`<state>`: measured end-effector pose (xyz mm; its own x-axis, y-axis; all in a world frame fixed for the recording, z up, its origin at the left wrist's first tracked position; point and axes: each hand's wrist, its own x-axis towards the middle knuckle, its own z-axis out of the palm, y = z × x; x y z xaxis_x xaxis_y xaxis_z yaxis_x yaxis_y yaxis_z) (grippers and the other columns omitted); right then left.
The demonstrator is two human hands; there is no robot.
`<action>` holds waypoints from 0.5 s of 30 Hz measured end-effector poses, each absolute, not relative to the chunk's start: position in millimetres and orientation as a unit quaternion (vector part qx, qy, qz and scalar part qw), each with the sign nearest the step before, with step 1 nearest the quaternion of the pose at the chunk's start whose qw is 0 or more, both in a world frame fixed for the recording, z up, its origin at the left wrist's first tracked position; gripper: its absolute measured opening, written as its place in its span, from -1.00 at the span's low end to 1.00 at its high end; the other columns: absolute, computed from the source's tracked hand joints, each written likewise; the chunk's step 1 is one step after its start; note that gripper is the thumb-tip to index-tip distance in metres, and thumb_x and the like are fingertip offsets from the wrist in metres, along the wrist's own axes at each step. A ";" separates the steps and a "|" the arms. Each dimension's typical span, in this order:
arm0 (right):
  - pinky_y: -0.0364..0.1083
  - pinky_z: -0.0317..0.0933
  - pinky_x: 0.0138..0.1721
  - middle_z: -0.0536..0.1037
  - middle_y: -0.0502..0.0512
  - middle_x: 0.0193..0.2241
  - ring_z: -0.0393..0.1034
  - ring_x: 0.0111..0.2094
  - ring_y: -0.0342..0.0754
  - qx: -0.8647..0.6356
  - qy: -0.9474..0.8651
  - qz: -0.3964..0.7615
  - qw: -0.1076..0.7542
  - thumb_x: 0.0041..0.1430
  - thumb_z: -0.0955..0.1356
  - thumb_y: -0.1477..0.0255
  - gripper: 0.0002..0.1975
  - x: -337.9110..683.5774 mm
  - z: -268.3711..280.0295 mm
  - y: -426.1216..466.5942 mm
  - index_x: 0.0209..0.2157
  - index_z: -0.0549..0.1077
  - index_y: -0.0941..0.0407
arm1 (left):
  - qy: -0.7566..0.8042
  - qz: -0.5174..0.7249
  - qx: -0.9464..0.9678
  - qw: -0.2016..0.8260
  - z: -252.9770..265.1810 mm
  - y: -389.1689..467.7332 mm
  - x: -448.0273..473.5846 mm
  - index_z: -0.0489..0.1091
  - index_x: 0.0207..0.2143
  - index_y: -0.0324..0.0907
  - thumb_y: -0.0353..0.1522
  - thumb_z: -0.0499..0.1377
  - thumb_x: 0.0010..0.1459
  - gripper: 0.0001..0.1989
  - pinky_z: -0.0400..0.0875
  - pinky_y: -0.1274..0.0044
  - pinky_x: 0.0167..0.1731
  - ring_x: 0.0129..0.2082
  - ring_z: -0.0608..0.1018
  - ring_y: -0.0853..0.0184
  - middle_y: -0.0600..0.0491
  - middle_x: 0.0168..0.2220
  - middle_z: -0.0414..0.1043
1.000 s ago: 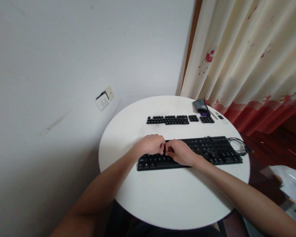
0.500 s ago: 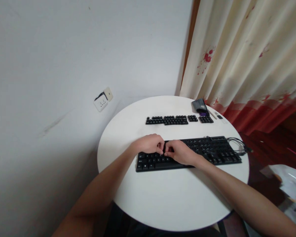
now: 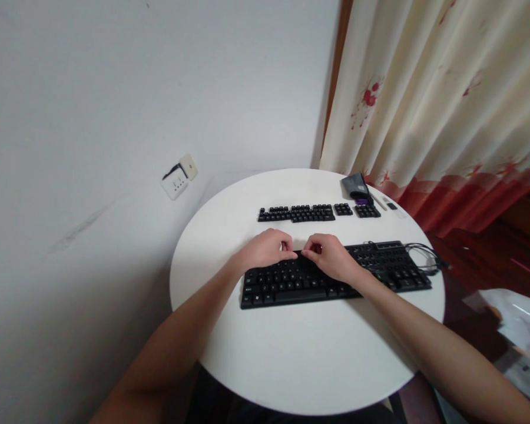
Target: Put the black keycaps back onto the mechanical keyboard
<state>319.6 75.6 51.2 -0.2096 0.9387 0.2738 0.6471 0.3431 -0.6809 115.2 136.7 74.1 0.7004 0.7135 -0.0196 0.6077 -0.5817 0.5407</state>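
A black keyboard (image 3: 300, 295) lies on the round white table, with part of its key area under my hands. My left hand (image 3: 268, 248) is over its left half, thumb and fingers curled into a pinch. Just to the right, my right hand (image 3: 329, 255) is pinched too, its fingertips almost meeting those of the left near the keyboard's back edge. Anything between the fingertips is too small or hidden to make out. Loose black keycaps (image 3: 312, 214) stand in grouped rows behind the keyboard.
A dark grey pouch (image 3: 355, 186) sits at the back right, near small items at the rim. The keyboard's cable (image 3: 424, 259) is bunched at its right end. A wall with a socket (image 3: 175, 182) borders the left; a curtain (image 3: 424, 118) hangs behind right.
Both hands have moved back from the middle of the keyboard towards its far edge, uncovering more keys in front. The view has shifted slightly.
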 end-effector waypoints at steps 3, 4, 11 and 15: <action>-0.14 0.07 -0.41 0.49 -0.01 -0.53 0.29 -0.48 -0.13 -0.531 -0.744 0.212 0.346 0.14 0.39 0.47 -0.87 320.3 50.6 77.3 -0.49 0.47 0.13 | 0.361 0.047 0.889 0.277 75.0 132.7 117.5 0.47 -0.47 -0.16 -0.17 0.31 0.02 -0.76 0.15 0.55 -0.50 -0.50 0.43 0.39 0.13 -0.49 0.47; -0.14 0.07 -0.41 0.49 -0.01 -0.53 0.29 -0.48 -0.13 -0.533 -0.742 0.212 0.347 0.14 0.39 0.47 -0.87 320.5 50.4 77.8 -0.49 0.48 0.13 | 0.360 0.029 0.891 0.274 75.5 131.2 118.3 0.47 -0.48 -0.16 -0.18 0.33 -0.01 -0.76 0.13 0.55 -0.52 -0.52 0.42 0.40 0.14 -0.52 0.45; -0.14 0.09 -0.41 0.49 -0.01 -0.54 0.31 -0.49 -0.13 -0.538 -0.736 0.220 0.347 0.15 0.38 0.46 -0.88 321.7 47.4 80.3 -0.47 0.49 0.13 | 0.361 0.014 0.901 0.241 79.0 124.4 122.9 0.46 -0.49 -0.14 -0.22 0.36 -0.04 -0.79 0.11 0.55 -0.54 -0.53 0.42 0.41 0.16 -0.52 0.45; -0.14 0.10 -0.39 0.51 0.00 -0.53 0.32 -0.47 -0.12 -0.540 -0.738 0.207 0.349 0.14 0.38 0.46 -0.87 323.2 46.7 81.5 -0.48 0.49 0.13 | 0.375 0.116 0.900 0.187 77.4 127.4 125.9 0.48 -0.45 -0.14 -0.20 0.27 0.10 -0.79 0.17 0.54 -0.46 -0.45 0.45 0.37 0.12 -0.44 0.49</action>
